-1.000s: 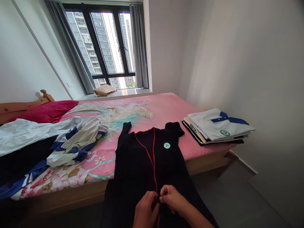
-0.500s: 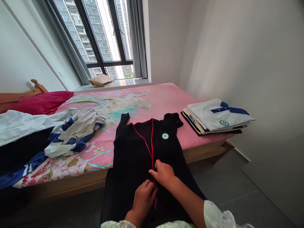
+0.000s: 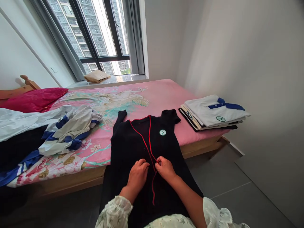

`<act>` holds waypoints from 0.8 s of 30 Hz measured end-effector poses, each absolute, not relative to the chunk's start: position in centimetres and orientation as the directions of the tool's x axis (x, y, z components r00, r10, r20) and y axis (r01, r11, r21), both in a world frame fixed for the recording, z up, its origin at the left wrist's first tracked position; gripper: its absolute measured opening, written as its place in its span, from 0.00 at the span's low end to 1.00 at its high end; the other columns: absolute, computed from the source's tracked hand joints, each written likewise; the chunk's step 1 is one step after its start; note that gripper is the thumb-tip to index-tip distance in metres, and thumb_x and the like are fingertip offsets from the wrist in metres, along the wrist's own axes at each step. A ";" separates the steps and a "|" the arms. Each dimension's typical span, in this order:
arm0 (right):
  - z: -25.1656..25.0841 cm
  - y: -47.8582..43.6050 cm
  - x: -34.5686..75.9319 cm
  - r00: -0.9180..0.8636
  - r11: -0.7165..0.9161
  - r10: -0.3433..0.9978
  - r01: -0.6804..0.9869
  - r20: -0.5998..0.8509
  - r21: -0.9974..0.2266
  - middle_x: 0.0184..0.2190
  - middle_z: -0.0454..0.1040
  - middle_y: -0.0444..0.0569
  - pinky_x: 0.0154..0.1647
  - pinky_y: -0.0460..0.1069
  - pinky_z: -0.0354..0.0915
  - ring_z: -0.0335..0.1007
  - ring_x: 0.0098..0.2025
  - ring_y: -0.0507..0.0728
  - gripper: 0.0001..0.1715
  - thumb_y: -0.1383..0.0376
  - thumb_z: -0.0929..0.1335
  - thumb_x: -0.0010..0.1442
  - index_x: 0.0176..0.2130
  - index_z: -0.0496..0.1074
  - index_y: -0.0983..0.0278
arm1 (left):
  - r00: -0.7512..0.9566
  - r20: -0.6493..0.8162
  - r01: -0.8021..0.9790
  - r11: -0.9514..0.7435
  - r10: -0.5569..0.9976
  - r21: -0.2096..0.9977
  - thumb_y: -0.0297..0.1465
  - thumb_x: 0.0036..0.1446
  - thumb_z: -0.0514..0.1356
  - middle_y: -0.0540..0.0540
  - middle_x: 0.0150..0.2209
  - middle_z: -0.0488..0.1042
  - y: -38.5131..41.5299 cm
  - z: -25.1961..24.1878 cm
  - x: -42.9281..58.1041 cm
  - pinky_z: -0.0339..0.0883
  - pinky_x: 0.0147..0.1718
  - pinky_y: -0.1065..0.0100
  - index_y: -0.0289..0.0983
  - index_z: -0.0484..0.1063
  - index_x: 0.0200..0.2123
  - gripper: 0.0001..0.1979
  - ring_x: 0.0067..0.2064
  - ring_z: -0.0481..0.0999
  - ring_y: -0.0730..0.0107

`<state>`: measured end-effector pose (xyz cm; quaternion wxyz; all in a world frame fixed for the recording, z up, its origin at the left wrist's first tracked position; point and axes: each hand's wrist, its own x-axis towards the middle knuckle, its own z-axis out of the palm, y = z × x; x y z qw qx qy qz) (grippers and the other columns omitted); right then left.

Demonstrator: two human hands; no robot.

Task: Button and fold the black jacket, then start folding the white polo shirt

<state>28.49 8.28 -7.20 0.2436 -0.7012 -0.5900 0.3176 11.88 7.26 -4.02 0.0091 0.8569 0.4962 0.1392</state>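
A black garment with red piping and a round green badge (image 3: 144, 148) lies over the near edge of a bed with a pink printed sheet (image 3: 156, 98), its lower part hanging toward me. My left hand (image 3: 137, 175) rests on the cloth just left of the red front edge, fingers curled. My right hand (image 3: 165, 167) pinches the red-trimmed front opening of the garment. Both hands meet at the opening, below the badge.
A folded stack of clothes with a white and blue shirt on top (image 3: 212, 114) sits on the bed's right corner. A loose heap of white, blue and dark clothes (image 3: 49, 133) covers the left. A red pillow (image 3: 33, 99) lies by the headboard. Grey floor (image 3: 237, 190) lies to the right.
Both hands moved up the garment's red-trimmed front toward the neckline. The view tilted downward, bringing my patterned sleeves into sight.
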 end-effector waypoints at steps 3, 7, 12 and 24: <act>-7.4 8.3 28.7 0.124 -0.206 0.979 0.605 -0.165 -0.769 0.21 0.70 0.41 0.26 0.43 0.53 0.62 0.24 0.49 0.06 0.66 0.63 0.53 0.30 0.69 0.62 | 0.604 0.143 0.789 -0.613 0.784 0.029 0.25 0.60 0.49 0.46 0.44 0.72 9.7 -3.2 12.9 0.65 0.41 0.62 0.42 0.72 0.41 0.13 0.42 0.70 0.65; -7.7 8.3 28.8 0.143 -0.231 0.973 0.543 -0.182 -0.808 0.19 0.68 0.41 0.25 0.43 0.53 0.61 0.22 0.49 0.07 0.65 0.63 0.53 0.29 0.69 0.63 | 0.747 0.045 0.665 -0.746 0.664 -0.034 0.25 0.58 0.51 0.46 0.43 0.73 11.8 -3.2 14.3 0.59 0.49 0.58 0.40 0.73 0.35 0.11 0.47 0.67 0.62; -8.0 8.3 28.9 0.145 -0.245 0.969 0.493 -0.200 -0.835 0.18 0.67 0.40 0.23 0.43 0.53 0.60 0.21 0.48 0.06 0.65 0.63 0.53 0.29 0.69 0.64 | 0.810 -0.050 0.578 -0.810 0.584 -0.101 0.24 0.54 0.53 0.40 0.42 0.73 12.8 -3.4 14.9 0.50 0.56 0.55 0.35 0.74 0.36 0.10 0.51 0.65 0.58; -8.0 8.2 28.9 0.154 -0.247 0.968 0.418 -0.200 -0.874 0.16 0.65 0.40 0.22 0.43 0.54 0.60 0.20 0.49 0.08 0.62 0.65 0.49 0.24 0.69 0.64 | 0.829 -0.083 0.557 -0.830 0.553 0.031 0.26 0.44 0.58 0.46 0.27 0.73 13.9 -1.9 14.7 0.50 0.56 0.50 0.42 0.75 0.21 0.07 0.39 0.69 0.60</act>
